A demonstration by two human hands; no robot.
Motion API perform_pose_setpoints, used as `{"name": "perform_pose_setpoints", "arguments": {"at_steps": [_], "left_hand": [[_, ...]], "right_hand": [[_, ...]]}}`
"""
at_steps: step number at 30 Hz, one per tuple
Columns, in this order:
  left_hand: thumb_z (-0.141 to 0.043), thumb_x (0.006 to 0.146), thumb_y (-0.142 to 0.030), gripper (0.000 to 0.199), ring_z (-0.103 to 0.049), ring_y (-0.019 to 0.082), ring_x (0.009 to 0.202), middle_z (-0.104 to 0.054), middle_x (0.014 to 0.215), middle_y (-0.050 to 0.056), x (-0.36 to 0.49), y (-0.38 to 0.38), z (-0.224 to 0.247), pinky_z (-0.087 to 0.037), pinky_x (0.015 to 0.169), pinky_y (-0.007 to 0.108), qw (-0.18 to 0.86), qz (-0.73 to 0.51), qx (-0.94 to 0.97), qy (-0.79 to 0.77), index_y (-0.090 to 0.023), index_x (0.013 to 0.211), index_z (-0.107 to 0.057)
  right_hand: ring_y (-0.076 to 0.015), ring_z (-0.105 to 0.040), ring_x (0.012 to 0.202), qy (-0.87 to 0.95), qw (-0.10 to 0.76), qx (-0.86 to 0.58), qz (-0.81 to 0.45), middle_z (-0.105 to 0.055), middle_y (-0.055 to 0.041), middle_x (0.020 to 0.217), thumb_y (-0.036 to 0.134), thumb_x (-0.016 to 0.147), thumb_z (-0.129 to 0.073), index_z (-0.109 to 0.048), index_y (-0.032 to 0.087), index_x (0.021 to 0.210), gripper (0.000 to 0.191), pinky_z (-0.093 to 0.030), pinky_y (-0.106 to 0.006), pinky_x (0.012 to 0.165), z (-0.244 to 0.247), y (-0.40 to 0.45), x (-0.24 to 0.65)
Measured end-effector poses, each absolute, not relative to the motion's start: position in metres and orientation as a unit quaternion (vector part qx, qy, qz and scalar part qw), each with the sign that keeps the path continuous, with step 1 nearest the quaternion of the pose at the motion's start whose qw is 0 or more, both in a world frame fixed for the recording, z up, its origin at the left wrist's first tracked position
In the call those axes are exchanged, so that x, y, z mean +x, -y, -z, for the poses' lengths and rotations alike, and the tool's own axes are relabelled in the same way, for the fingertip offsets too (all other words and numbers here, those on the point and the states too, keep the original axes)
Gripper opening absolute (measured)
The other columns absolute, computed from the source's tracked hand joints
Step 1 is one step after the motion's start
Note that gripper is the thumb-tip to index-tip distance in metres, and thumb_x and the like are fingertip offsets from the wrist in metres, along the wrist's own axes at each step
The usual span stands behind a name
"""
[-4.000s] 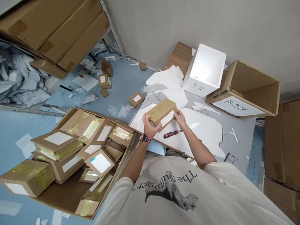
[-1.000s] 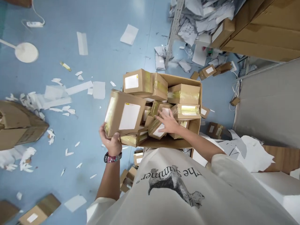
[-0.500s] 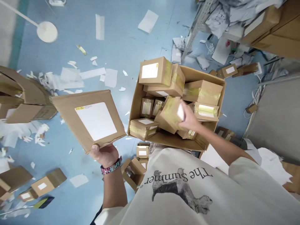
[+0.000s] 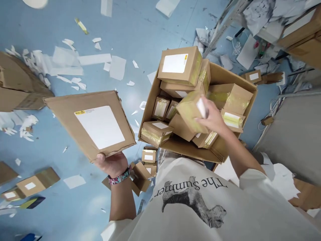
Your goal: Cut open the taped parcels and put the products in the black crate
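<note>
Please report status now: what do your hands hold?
Left hand: flat cardboard box. Right hand: small taped box, over open carton of boxes.

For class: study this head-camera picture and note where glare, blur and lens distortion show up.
In the head view, the blue floor shows pale glare patches; the taped carton in the right hand looks slightly soft, perhaps from motion, while the flat carton in the left hand is sharper; the metal shelf upright appears slanted and warped near the top edge, suggesting wide-lens distortion.
</note>
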State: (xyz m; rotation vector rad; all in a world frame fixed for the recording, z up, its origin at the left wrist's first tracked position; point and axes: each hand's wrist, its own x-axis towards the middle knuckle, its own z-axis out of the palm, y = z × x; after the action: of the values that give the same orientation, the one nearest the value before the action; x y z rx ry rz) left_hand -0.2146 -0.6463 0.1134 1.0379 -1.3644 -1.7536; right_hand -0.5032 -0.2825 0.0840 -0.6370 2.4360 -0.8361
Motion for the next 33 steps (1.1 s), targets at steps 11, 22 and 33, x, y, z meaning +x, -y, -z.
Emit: {"name": "perform_pose_setpoints", "arguments": {"at_steps": [11,22,33], "left_hand": [[-0.073,0.08,-0.044,0.057,-0.058,0.031,0.162,-0.078,0.149,0.0,-0.192,0.657,-0.107,-0.049,0.139,0.055,0.385,0.648,0.422,0.504,-0.031,0.136,-0.076],[-0.079,0.081,-0.049,0.054,-0.06,0.032,0.16,-0.079,0.147,-0.003,-0.181,0.661,-0.11,-0.057,0.133,0.054,0.38,0.643,0.456,0.485,-0.034,0.134,-0.077],[-0.082,0.078,-0.051,0.064,-0.06,0.033,0.16,-0.079,0.147,0.0,-0.184,0.659,-0.105,-0.052,0.134,0.048,0.353,0.65,0.475,0.477,-0.031,0.138,-0.076]], "right_hand": [[-0.044,-0.04,0.169,-0.817,0.352,-0.441,0.118,-0.049,-0.0185,0.184,0.053,0.114,-0.06,-0.058,0.02,0.174,0.069,-0.032,-0.07,0.139,-0.028,0.457,-0.414],[-0.048,-0.026,0.177,-0.803,0.341,-0.487,0.042,-0.015,-0.0066,0.2,0.028,0.107,-0.071,-0.049,0.037,0.18,0.077,-0.019,-0.08,0.139,-0.054,0.46,-0.322],[-0.0565,-0.037,0.163,-0.886,0.313,-0.326,0.102,-0.021,-0.0132,0.196,0.045,0.104,-0.074,-0.035,0.037,0.189,0.094,-0.038,-0.08,0.13,-0.05,0.419,-0.38]]}}
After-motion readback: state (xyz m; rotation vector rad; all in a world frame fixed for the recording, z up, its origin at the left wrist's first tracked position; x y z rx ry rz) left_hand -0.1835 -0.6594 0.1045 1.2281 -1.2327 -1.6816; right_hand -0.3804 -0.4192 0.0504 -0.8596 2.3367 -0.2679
